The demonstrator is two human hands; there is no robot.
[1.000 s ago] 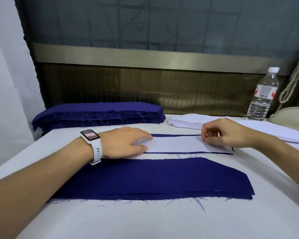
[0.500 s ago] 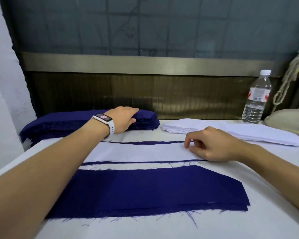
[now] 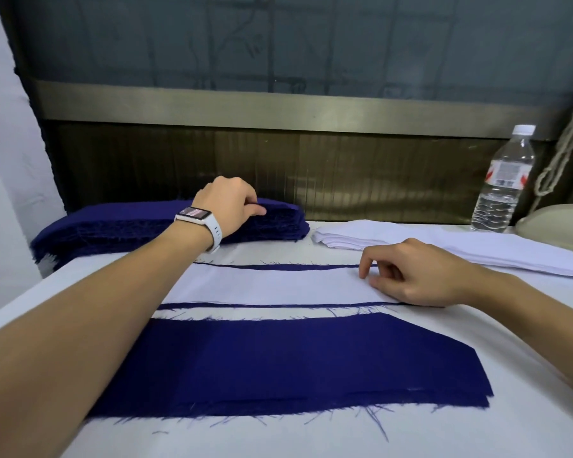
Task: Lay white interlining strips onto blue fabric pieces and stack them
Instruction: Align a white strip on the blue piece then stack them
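Note:
A white interlining strip [image 3: 272, 287] lies on a blue fabric piece whose edges [image 3: 278, 267] show as thin lines above and below it. My right hand [image 3: 411, 276] rests on the strip's right end, fingers loosely curled, fingertips on the cloth. At the back left, my left hand [image 3: 229, 206], with a white watch on the wrist, pinches the top layers of the stack of blue fabric pieces [image 3: 106, 226]. A bare blue piece [image 3: 295, 365] lies nearest me. The pile of white strips [image 3: 444, 242] sits at the back right.
A clear water bottle [image 3: 506, 180] stands at the back right beside a cream object with a cord [image 3: 556, 226]. A dark panel with a metal rail [image 3: 278, 110] closes off the back of the white table [image 3: 411, 434]. A white wall is on the left.
My left hand left the white strip, reached back to the blue stack and now curls its fingers into the top layers. My right hand stayed on the strip's right end.

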